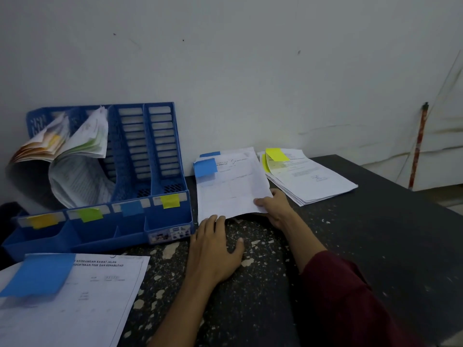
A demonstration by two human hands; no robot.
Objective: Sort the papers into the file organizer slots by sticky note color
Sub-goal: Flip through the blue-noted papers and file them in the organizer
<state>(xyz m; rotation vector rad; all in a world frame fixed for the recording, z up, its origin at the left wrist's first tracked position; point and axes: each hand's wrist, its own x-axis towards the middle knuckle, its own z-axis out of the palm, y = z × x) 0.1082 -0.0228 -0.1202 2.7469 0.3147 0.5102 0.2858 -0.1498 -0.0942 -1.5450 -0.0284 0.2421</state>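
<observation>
A blue file organizer [165, 219] stands at the left against the wall, its front tabs marked orange, green, blue and yellow. The orange and green slots hold curled papers [75, 151]; the blue and yellow slots look empty. A stack of papers with blue sticky notes [230, 181] lies beside the organizer. My right hand [274, 205] grips its near right corner, lifting it slightly. My left hand [215, 249] rests flat on the table, fingertips at the stack's near edge. A stack with yellow sticky notes [308, 176] lies further right.
A loose sheet with a blue sticky note [75, 296] lies at the near left. The dark speckled table [375, 234] runs to the wall. A red-striped stick [417, 146] leans at the far right.
</observation>
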